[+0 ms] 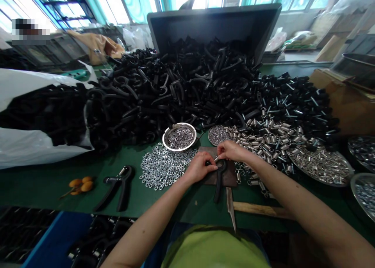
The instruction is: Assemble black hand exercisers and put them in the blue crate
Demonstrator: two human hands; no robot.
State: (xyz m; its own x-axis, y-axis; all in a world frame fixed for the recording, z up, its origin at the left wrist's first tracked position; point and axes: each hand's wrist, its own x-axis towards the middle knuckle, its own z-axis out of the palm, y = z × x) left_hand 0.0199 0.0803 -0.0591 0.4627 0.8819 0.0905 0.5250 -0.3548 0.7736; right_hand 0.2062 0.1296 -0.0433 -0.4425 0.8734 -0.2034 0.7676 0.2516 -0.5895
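My left hand (200, 167) is closed in a pinch at the top of a black plastic clamp handle (218, 186), which lies over a dark square plate. My right hand (231, 150) pinches a small metal coil spring (216, 158) just above that handle. Fingers of both hands nearly meet there and partly hide the spring and the handle's head. Below the plate (231, 176) lies a hammer (231, 209), its wooden handle pointing right. An assembled black spring clamp (124, 188) rests on the green table to the left.
Loose nuts (164, 168) and a metal bowl of pins (168, 146) lie left of the plate. Coil springs (268, 143) spread to the right, near a tray of metal pins (325, 168). Black handles (190, 88) heap behind, before a grey bin (254, 22). Orange fruits (79, 185) sit left.
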